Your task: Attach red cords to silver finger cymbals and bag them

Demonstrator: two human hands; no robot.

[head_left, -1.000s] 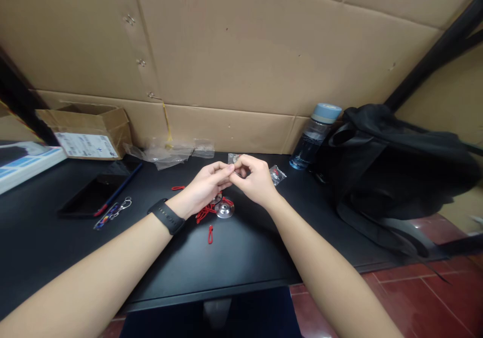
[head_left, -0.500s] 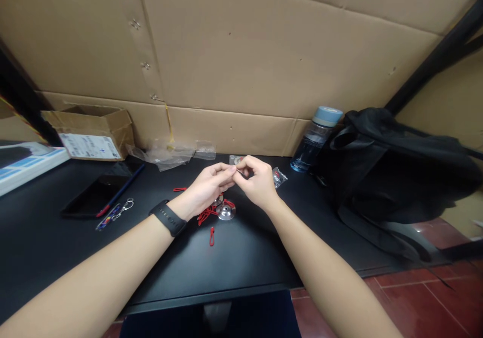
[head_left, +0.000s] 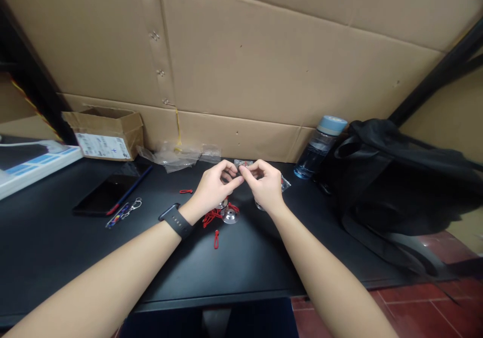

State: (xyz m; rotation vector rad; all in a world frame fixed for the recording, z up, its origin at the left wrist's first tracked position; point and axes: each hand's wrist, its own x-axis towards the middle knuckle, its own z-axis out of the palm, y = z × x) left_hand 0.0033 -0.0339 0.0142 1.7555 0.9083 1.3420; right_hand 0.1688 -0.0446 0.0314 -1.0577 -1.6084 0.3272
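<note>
My left hand [head_left: 217, 184] is above the black table, its fingers curled and its thumb reaching toward the right hand. My right hand [head_left: 265, 183] faces it, thumb and fingertips pinched together. Whatever lies between the fingertips is too small or hidden to make out. Below the left hand sits a shiny dome-shaped metal disc [head_left: 231, 216] with a red cord, beside a pile of red cord loops [head_left: 211, 220]. Single red loops lie nearer the front [head_left: 216, 240] and to the left [head_left: 185, 191]. Another metal disc [head_left: 259, 206] shows partly under my right hand.
Small clear packets, one at the back [head_left: 243, 162] and one at the right [head_left: 286, 183], lie past my hands. At left are a phone [head_left: 109, 192], keychain [head_left: 123, 215], cardboard box [head_left: 109, 132] and plastic bags [head_left: 171, 157]. A water bottle [head_left: 319, 149] and black backpack [head_left: 407, 177] stand right.
My hands have drawn slightly apart at the fingertips, and the left fingers have lifted and curled. The metal disc under my right hand has come into sight. The whole view has shifted a little.
</note>
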